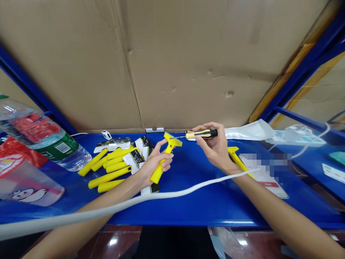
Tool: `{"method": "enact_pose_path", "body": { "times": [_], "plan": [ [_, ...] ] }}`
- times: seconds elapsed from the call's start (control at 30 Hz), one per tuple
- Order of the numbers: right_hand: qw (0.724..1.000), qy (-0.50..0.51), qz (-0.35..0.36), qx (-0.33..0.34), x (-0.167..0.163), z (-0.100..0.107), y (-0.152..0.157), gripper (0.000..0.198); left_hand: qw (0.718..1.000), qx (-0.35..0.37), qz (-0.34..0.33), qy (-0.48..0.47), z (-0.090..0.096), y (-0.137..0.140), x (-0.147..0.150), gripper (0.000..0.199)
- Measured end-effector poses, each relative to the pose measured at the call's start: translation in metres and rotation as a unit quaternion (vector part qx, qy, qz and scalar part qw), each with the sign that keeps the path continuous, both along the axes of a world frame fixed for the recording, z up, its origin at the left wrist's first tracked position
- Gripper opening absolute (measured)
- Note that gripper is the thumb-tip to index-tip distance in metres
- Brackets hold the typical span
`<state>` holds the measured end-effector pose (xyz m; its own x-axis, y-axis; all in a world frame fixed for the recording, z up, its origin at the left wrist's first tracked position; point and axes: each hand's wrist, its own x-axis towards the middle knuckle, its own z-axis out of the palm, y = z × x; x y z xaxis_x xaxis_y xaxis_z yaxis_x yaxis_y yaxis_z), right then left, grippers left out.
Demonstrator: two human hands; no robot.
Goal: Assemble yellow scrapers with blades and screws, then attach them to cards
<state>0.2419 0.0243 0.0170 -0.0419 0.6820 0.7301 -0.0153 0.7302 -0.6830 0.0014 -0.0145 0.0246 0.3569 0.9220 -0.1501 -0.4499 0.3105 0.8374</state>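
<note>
Tilted yellow scraper (170,146), black-and-yellow screwdriver (204,133) nearly level, tip at scraper's head

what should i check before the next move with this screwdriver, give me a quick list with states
1. Left hand gripping the yellow tool: ok
2. Right hand holding the screwdriver by its handle: ok
3. Screwdriver pointed at the yellow tool's head: ok
4. Screwdriver properly seated: cannot tell, too small to see
5. White cable out of view: not ok, it crosses the picture below both hands
6. Bottle apart from both hands: ok

Left grip (155,164) holds yellow scraper (157,173); right grip (216,149), screwdriver (201,134).
</note>
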Motion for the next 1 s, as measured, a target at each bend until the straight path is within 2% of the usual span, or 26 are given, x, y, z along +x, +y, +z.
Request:
{"method": "enact_pose_path", "body": {
  "times": [0.2, 0.43, 0.63, 0.8, 0.83, 1.0],
  "plan": [
    [0.997, 0.010, -0.071, 0.020, 0.001, -0.003, 0.007, 0.041, 1.000, 0.021, -0.013, -0.018, -0.003, 0.002, -0.002, 0.082],
    [0.999, 0.026, 0.006, 0.025, 0.003, 0.007, 0.004, 0.043, 0.999, 0.021, -0.007, -0.034, -0.005, 0.002, 0.000, 0.082],
    [0.995, 0.037, -0.094, 0.025, 0.002, 0.008, 0.002, 0.040, 1.000, 0.013, -0.015, -0.010, -0.002, -0.002, 0.002, 0.079],
    [1.000, 0.008, 0.012, 0.025, 0.002, 0.014, -0.005, 0.041, 1.000, 0.009, -0.023, 0.013, -0.002, -0.004, 0.002, 0.084],
    [1.000, 0.002, 0.015, 0.026, 0.002, 0.015, -0.007, 0.039, 0.999, 0.009, -0.026, 0.018, -0.004, -0.004, 0.002, 0.085],
    [0.996, -0.017, -0.071, 0.054, 0.002, 0.018, -0.011, 0.033, 0.998, 0.008, -0.047, 0.027, -0.013, -0.001, 0.005, 0.089]
  ]
}}
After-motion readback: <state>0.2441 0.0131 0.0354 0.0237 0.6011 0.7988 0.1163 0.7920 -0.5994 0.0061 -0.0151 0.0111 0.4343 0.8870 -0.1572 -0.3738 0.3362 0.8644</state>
